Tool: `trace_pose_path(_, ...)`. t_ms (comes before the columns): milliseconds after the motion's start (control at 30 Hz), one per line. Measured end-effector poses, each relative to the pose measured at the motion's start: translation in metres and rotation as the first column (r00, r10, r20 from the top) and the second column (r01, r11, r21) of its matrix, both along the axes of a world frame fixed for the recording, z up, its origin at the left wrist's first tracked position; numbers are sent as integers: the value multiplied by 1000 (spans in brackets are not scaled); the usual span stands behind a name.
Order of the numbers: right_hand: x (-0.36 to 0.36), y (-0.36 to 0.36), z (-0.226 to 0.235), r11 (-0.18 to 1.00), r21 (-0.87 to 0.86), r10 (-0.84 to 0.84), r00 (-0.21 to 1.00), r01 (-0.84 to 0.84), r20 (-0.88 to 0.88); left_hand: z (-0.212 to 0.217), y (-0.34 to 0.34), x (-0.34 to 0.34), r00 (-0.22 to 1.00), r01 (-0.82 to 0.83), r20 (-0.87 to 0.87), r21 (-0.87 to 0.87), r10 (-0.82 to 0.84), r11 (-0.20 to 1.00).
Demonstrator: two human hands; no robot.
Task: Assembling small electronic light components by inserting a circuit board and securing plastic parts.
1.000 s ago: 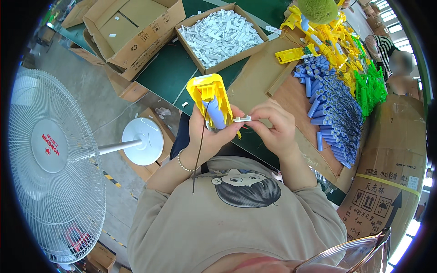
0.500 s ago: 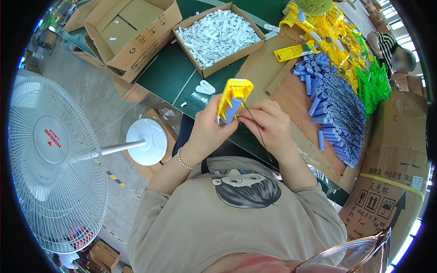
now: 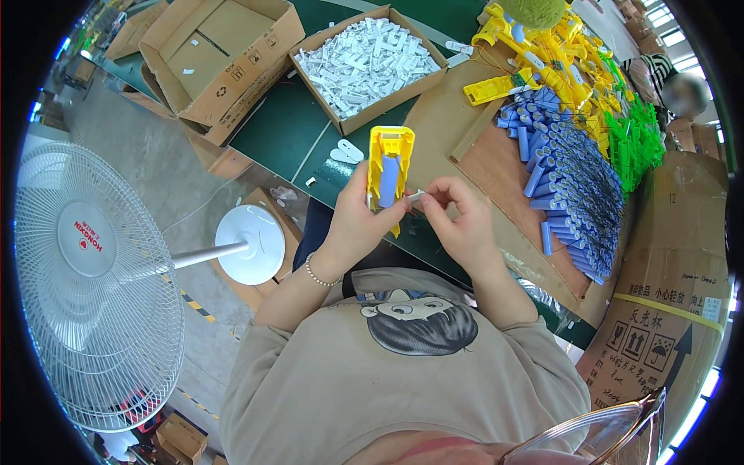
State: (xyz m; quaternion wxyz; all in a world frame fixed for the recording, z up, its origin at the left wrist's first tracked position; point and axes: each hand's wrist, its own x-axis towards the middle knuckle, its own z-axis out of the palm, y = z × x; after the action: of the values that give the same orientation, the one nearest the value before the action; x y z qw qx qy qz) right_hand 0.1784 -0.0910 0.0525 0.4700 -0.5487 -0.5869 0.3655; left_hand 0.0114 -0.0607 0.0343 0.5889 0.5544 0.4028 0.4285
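My left hand (image 3: 358,213) grips a yellow plastic casing (image 3: 392,139), held upright above the table edge with its hollow side showing. Inside the casing lies a blue cylindrical battery (image 3: 389,182). Just right of it, my right hand (image 3: 463,221) is closed in a pinch on a small white piece (image 3: 416,196), whose kind is too small to make out. The tip of my left thumb is close to that piece. Left of the casing, white oval plastic parts (image 3: 347,151) lie on the green table (image 3: 291,132).
A shallow carton (image 3: 353,124) full of white plastic parts stands ahead, beside an open cardboard box (image 3: 225,77). At right are piled blue batteries (image 3: 573,201) with wires, yellow casings (image 3: 573,85) and green casings (image 3: 635,143). A fan (image 3: 101,287) stands left, a large carton (image 3: 659,294) right.
The casing has turned more upright, with its hollow side more to view. A dark wire hanging by my right hand no longer shows there; a white piece now shows at its fingertips.
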Motion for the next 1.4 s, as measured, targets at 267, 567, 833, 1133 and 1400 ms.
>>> trace_pose_path(267,25,13,20,965,-120,259,796,-231,548,-9,-2,1,977,118,-180,5,-115,993)
trace_pose_path(567,27,22,-4,982,-186,-18,973,-27,-232,-18,-10,10,978,204,89,-207,-189,957)
trace_pose_path(833,30,26,2,970,-243,22,981,26,193,-8,-12,8,949,293,-70,-159,-306,943)
trace_pose_path(1133,53,56,15,894,-246,408,907,-374,106,-20,9,-9,740,672,303,-298,-600,678)
trace_pose_path(1400,68,236,17,919,-362,-340,784,159,-519,-63,11,-23,876,0,-345,698,336,716)
